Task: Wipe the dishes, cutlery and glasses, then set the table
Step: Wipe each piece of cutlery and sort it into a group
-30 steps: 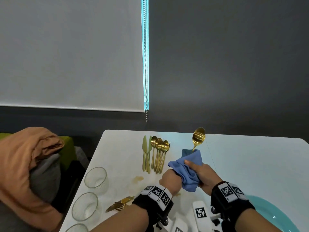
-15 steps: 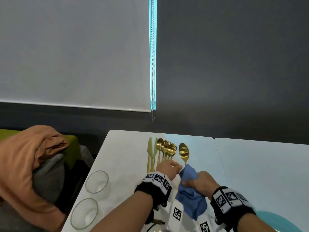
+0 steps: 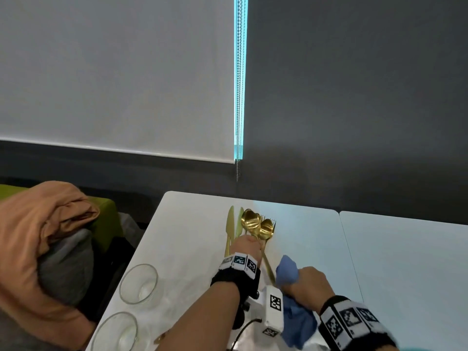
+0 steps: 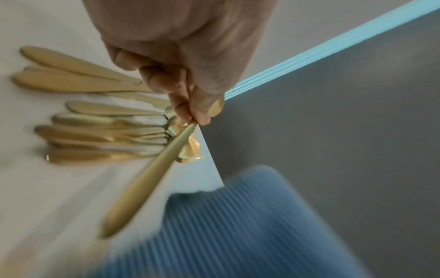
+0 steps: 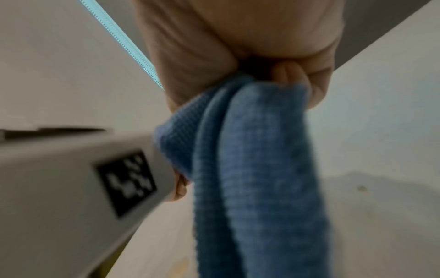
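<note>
My left hand point(image 3: 247, 249) pinches a gold spoon point(image 3: 250, 221) at its neck, over the row of gold cutlery point(image 3: 234, 224) on the white table point(image 3: 192, 236). The spoon's handle slants back towards my right hand. In the left wrist view, thumb and fingers of my left hand point(image 4: 190, 116) pinch the spoon point(image 4: 142, 180) above the other cutlery handles point(image 4: 95, 135). My right hand point(image 3: 305, 282) grips a bunched blue cloth point(image 3: 298, 323) just right of the handle's end. The right wrist view shows my right hand point(image 5: 262, 75) closed round the cloth point(image 5: 250, 169), which hangs down.
Two empty glass bowls point(image 3: 138, 283) point(image 3: 115, 333) stand near the table's left edge, and a gold piece point(image 3: 162, 339) lies at the front. An orange and grey bundle of clothes point(image 3: 45, 236) sits on the green seat to the left. A second table point(image 3: 405, 262) adjoins on the right.
The spoon has come out of the cloth. My left hand carried it forward to the cutlery row, while my right hand drew back and down with the cloth.
</note>
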`<action>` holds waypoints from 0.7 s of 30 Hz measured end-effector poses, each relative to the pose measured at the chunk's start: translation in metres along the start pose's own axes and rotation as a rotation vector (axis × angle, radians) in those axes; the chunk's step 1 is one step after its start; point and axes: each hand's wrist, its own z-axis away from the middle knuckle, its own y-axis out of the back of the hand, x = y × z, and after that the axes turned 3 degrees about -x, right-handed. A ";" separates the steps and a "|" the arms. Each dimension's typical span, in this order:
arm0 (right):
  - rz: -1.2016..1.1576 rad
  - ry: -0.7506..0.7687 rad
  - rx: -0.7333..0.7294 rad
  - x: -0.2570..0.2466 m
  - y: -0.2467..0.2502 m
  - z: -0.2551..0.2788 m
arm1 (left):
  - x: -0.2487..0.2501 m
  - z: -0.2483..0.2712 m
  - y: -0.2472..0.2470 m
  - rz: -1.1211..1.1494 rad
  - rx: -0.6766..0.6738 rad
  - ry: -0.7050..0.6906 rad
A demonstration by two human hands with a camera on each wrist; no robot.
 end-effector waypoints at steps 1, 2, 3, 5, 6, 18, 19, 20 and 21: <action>0.018 -0.009 0.000 0.008 0.001 0.000 | -0.002 -0.005 0.000 -0.058 0.038 0.010; 0.036 -0.022 -0.001 0.016 0.003 0.002 | -0.003 -0.009 -0.001 -0.087 0.065 0.019; 0.042 -0.038 -0.002 0.025 0.006 0.004 | -0.005 -0.015 -0.002 -0.109 0.075 0.032; 0.053 -0.059 0.009 0.043 0.015 0.008 | -0.010 -0.026 -0.007 -0.201 0.091 0.062; 0.054 -0.067 0.021 0.051 0.020 0.012 | -0.012 -0.031 -0.009 -0.253 0.103 0.069; -0.005 -0.061 0.076 0.093 0.027 0.041 | -0.030 -0.038 -0.014 -0.529 0.220 0.012; -0.041 -0.054 0.065 0.090 0.027 0.043 | -0.033 -0.034 -0.011 -0.513 0.207 0.020; -0.070 -0.045 0.051 0.087 0.026 0.045 | -0.036 -0.028 -0.008 -0.507 0.185 0.034; -0.095 -0.038 0.039 0.084 0.025 0.047 | -0.041 -0.021 -0.005 -0.507 0.161 0.047</action>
